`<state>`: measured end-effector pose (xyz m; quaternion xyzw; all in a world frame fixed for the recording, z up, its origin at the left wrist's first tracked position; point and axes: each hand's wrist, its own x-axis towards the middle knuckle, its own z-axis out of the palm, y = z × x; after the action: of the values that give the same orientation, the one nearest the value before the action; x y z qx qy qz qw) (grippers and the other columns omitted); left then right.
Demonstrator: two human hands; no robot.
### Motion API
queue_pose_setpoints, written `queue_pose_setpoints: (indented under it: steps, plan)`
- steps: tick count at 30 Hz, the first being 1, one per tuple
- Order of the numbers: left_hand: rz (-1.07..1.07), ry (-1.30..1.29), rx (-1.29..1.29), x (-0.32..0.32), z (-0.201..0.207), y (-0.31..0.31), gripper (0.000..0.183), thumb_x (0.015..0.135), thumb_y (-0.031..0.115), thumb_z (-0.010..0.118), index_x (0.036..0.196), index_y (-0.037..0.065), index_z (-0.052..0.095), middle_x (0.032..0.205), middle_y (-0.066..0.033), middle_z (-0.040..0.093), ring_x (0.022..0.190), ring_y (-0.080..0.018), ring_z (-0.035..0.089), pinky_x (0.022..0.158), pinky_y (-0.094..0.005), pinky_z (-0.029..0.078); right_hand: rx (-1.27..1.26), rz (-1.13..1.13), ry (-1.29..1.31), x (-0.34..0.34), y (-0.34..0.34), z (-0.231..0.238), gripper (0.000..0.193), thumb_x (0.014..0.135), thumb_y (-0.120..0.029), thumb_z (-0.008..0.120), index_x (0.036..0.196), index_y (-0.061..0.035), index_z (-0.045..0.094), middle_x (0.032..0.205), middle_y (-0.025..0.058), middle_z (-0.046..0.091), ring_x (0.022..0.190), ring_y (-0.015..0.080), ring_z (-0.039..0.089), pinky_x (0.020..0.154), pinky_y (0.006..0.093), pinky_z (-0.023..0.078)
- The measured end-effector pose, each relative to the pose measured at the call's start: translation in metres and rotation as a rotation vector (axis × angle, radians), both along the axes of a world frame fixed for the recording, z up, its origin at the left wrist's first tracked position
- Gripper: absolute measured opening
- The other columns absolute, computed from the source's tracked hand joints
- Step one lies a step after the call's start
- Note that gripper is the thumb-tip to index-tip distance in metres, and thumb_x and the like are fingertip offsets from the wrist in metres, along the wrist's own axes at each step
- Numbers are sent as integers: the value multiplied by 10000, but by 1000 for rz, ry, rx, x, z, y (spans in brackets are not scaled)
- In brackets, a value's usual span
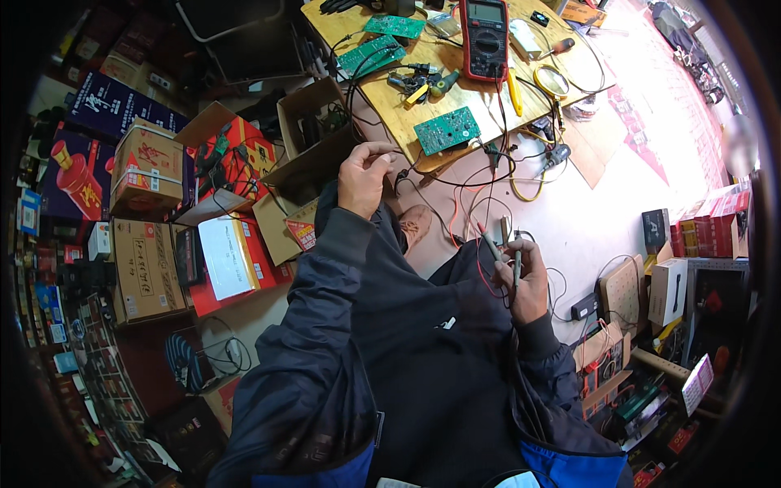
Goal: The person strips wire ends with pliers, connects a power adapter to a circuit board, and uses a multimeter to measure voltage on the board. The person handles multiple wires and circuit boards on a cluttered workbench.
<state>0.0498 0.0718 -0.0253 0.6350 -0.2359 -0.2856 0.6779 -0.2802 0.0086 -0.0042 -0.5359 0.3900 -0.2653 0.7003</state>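
The trailing leads [502, 111] might snag and drag the multimeter [486, 39] off the desk [396, 116]. On the desk: one multimeter, three green circuit boards [447, 130]. Before it, the right hand's [529, 276] grip holds two probes [517, 270]; beside it, the left hand [364, 179] curls narrowly, contents, if any, unclear.

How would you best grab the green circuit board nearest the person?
Probably hold the green circuit board by its short edges, from the near side: it lies flat, close to the wooden table's near edge, its populated face up.
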Motion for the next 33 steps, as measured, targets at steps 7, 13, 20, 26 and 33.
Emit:
queue_pose_setpoints:
  steps: [7, 13, 20, 26, 33]
  plan:
    - [-55, 10, -46, 17, -8, 22, 233, 960, 27, 639, 1183, -30, 683, 1120, -115, 721, 1050, -188, 688, 926, -300, 546, 57, -100, -49, 3, -5, 4, 395, 940, 4, 699, 1278, -69, 508, 1051, 42, 569, 764, 111, 628, 595, 233, 509]
    - [-270, 220, -68, 15, 5, 33, 259, 1019, 95, 589, 1227, -45, 654, 1133, -121, 712, 1026, -177, 679, 918, -316, 543, -41, -259, -143, 10, -31, 29, 406, 972, 1, 682, 1320, -63, 481, 1138, 62, 565, 789, 124, 675, 581, 224, 533]
    - [-641, 656, -144, -102, 7, 37, 516, 1091, 312, 551, 1455, -49, 490, 1401, -208, 607, 1274, -290, 627, 1061, -414, 507, -242, 130, 97, 37, -11, 38, 372, 972, -8, 658, 1314, -45, 514, 1161, 93, 638, 922, 169, 712, 772, 274, 565]
    - [-409, 833, -114, -138, -2, 26, 386, 1132, 285, 435, 1411, 30, 510, 1279, -146, 647, 1182, -298, 663, 1001, -451, 554, -352, 220, 1, 43, 9, 33, 551, 843, 91, 617, 1366, -78, 582, 1174, 167, 666, 1019, 294, 695, 910, 369, 565]
    - [-432, 871, -126, -160, 16, 17, 358, 1123, 230, 464, 1432, 54, 502, 1290, -164, 637, 1169, -308, 665, 1010, -434, 551, -738, 253, 109, 36, -9, 35, 717, 764, 91, 574, 1465, -48, 518, 1382, 259, 590, 1368, 441, 501, 1130, 456, 453]
